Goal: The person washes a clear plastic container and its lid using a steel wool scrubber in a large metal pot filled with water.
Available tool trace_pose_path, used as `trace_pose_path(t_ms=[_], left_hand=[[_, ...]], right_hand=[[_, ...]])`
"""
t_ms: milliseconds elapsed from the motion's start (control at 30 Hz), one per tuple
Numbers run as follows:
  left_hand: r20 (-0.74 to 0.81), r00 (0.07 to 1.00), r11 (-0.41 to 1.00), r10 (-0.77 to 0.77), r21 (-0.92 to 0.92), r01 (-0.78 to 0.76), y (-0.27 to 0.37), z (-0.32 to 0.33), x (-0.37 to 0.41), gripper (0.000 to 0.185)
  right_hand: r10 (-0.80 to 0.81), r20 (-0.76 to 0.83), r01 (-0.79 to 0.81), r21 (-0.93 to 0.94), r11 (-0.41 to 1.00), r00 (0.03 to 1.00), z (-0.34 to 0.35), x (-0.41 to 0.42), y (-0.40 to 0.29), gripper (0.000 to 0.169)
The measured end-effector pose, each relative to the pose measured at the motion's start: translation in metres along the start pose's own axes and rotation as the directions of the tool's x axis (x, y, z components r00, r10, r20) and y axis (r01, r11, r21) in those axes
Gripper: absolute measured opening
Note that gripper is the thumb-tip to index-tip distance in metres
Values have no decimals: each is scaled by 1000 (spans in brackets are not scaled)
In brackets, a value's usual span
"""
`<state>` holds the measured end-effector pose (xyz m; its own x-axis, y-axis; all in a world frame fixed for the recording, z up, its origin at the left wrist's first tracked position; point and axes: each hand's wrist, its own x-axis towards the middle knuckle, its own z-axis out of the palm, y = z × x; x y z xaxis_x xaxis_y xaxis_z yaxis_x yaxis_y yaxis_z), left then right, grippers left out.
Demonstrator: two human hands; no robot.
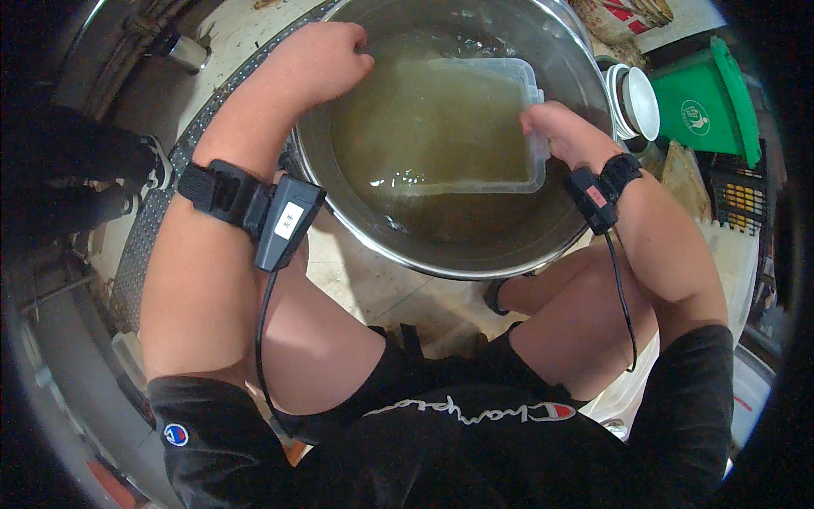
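A clear plastic container lies tilted in murky water inside a large round metal basin. Its right rim shows above the surface, while its left part fades into the water. My right hand grips that right rim beside a clip-like tab. Over the basin's upper left rim is my left hand, with its fingers curled; whether it holds anything thin or clear cannot be told. Both wrists wear black strapped devices with cables.
White bowls are stacked right of the basin, beside a green bin and a black crate. A stained bucket stands at the upper right. Another person's shoe is at the left, near a dark perforated strip.
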<state>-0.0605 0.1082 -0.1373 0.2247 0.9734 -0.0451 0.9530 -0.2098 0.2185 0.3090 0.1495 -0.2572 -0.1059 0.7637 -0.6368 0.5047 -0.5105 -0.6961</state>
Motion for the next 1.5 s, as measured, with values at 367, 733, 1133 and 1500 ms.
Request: trace_pose_path(t_ms=[367,733,1133,1500], left_hand=[[-45,999,1000,-6,-12,5,-2,2,-5,34],[6,1000,999,4,-38,-3,-8,4,11,36],[-5,1000,999,2,-51,-2,-6,1,15,35],[60,998,998,-17,-66,21,-6,0,18,40]], right_hand=[[11,9,-12,140,990,1000,4,-19,-14,10],[-27,136,-8,250,968,990,-15,-37,-10,19],[-202,94,156,358,921,975,-7,-79,-26,25],[-134,-125,160,228,960,983,-8,-96,-49,26]])
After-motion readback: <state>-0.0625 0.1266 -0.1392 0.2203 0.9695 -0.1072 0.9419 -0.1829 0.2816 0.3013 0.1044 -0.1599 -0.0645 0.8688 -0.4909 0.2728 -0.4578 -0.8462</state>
